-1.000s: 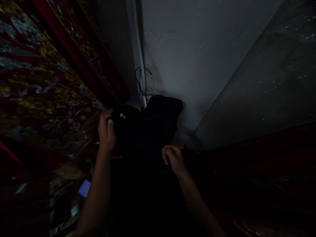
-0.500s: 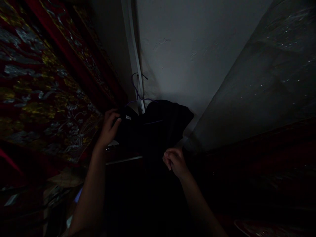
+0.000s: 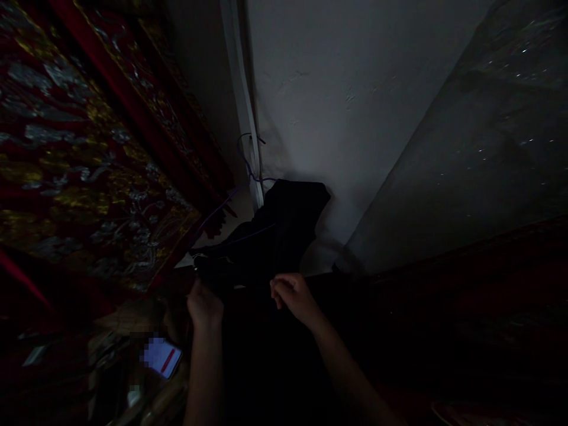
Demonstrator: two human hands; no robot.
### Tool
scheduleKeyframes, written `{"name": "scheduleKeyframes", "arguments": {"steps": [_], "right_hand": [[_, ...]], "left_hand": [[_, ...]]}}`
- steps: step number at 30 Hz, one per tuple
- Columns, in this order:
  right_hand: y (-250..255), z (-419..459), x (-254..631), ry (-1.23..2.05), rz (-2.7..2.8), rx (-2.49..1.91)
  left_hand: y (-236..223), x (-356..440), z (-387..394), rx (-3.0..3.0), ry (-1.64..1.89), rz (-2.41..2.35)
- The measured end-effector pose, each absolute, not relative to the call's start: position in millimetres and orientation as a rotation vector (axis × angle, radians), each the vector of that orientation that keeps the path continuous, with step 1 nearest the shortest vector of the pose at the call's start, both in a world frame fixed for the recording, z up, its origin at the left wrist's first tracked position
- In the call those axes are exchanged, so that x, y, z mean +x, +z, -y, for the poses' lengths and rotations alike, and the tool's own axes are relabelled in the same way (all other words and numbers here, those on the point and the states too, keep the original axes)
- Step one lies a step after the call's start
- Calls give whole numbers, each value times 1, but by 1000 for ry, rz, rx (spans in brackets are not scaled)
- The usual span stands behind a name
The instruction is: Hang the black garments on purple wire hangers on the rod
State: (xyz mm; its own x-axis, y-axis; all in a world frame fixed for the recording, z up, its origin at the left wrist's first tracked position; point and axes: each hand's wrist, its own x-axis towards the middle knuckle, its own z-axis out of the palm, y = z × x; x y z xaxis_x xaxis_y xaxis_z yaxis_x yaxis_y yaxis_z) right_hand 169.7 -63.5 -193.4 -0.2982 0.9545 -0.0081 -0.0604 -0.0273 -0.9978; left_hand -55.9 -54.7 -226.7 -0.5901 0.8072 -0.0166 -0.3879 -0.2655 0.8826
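Note:
A black garment (image 3: 288, 219) hangs from a thin purple wire hanger (image 3: 255, 176), whose hook sits at a pale vertical strip on the wall. The hanger's left arm shows bare, while the cloth still covers its right end. My left hand (image 3: 205, 305) is closed at the lower left edge of the garment, with its fingertips partly hidden in the dark. Farther right, my right hand (image 3: 293, 296) has its fingers curled on the lower front of the garment. Exact folds of the black cloth are lost in the dim light.
A red panel with gold and silver decoration (image 3: 102, 195) leans at the left. The grey wall (image 3: 337, 89) stands behind, with a glittering sheet (image 3: 497, 148) at the right. A lit phone (image 3: 164, 358) lies among dim items at lower left.
My left hand has moved down and right, and the garment's left side has come off the hanger's left arm. My right hand has shifted left. The phone has come into fuller view.

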Motion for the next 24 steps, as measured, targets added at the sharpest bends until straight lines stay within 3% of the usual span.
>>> {"name": "scheduleKeyframes", "arguments": {"steps": [4,8,16,21,24], "right_hand": [[-206,57,176,1393,1311,-1140],[-207,59,184,1235,1341,-1155],[-184,72,191,1577,1464,-823],[-152,52,204,1373,1958,-836],[-129,24,210,1064,1880,-817]], "left_hand": [[-237,-18,79,493,1882,-1168],[-214,17,90,539,1690,-962],[-174,33,87,1388,1516,-1130],[-185,17,92,1648,1059,-1049],[-203,7,100,1721,735,-1143]]}}
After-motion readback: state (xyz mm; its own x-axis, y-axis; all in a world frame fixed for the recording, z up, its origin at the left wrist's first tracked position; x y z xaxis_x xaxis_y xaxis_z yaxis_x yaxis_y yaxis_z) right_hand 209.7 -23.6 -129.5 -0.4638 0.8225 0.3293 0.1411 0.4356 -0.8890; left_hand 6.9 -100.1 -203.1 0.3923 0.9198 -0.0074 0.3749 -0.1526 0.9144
